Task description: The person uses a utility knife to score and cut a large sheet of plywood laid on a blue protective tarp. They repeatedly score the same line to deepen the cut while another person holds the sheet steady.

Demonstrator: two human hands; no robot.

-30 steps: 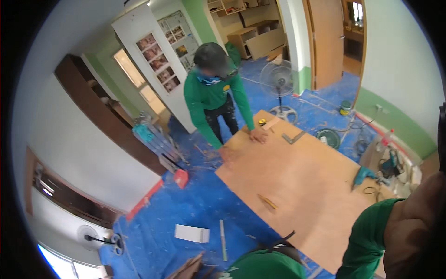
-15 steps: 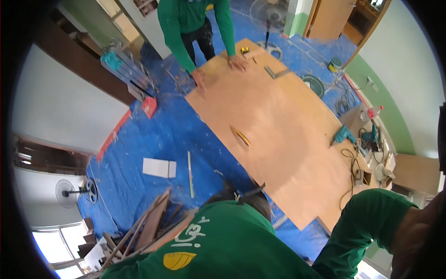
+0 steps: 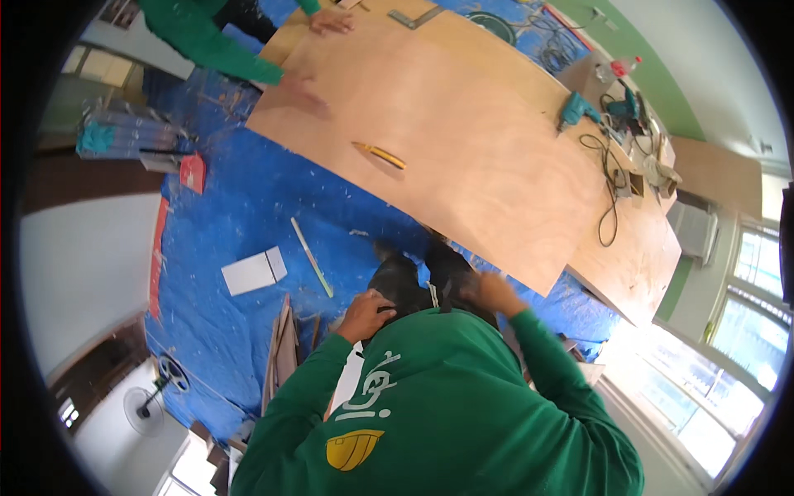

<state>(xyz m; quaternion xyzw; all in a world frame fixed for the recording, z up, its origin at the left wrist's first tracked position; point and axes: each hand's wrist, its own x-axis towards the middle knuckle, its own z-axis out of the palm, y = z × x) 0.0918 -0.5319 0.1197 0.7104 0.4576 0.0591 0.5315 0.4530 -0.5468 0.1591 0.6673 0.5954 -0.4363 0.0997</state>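
Observation:
My left hand (image 3: 366, 314) is at my left hip, fingers curled on my dark trousers (image 3: 395, 282). My right hand (image 3: 488, 291), smeared by motion, is at the right side of the trousers, just left of the plywood sheet's near corner. On the plywood (image 3: 463, 157) lie a yellow pencil-shaped tool or cutter (image 3: 379, 155) and, at the far edge, a metal square (image 3: 413, 18). A person in green rests both hands (image 3: 329, 21) on the sheet's far left part.
A teal drill (image 3: 576, 112), cords (image 3: 608, 186), other tools and a bottle (image 3: 622, 68) crowd the right end. The blue floor sheet (image 3: 211, 331) carries a white board (image 3: 252, 270), a strip (image 3: 313, 256) and scrap wood (image 3: 283, 331). A fan (image 3: 145, 401) stands lower left, a red dustpan (image 3: 193, 172) upper left.
My view has tilted down, so the table and other person sit higher in the picture. Both my hands have come into view at my trousers.

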